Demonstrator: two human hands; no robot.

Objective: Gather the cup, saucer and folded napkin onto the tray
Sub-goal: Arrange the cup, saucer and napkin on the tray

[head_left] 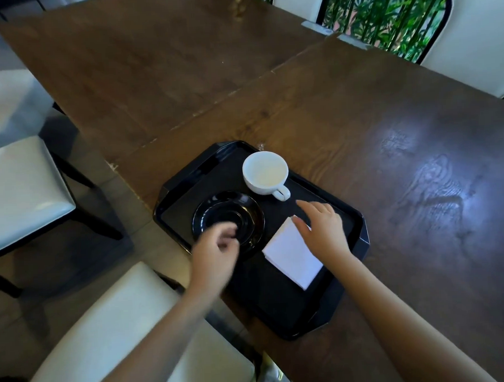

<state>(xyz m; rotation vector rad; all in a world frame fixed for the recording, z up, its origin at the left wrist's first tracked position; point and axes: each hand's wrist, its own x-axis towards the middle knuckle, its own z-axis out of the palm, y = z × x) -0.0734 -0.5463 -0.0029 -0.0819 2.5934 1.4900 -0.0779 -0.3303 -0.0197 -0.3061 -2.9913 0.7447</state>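
Now, tray: black plastic tray [347, 215] on dark wooden table [386, 112].
Contents: white ceramic cup [265, 172], black saucer [227, 216], folded white napkin [291, 254].
Left hand [214, 254]: blurred, grip unclear.
Right hand [323, 226]: spread loose, fingertips on napkin.
Writing: none legible.

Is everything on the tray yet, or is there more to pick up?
All three look gathered: the white cup, black saucer and folded napkin sit on the black tray. The right hand touches the napkin's edge; the blurred left hand hovers by the saucer, seemingly holding nothing. Nothing else looks left to collect.
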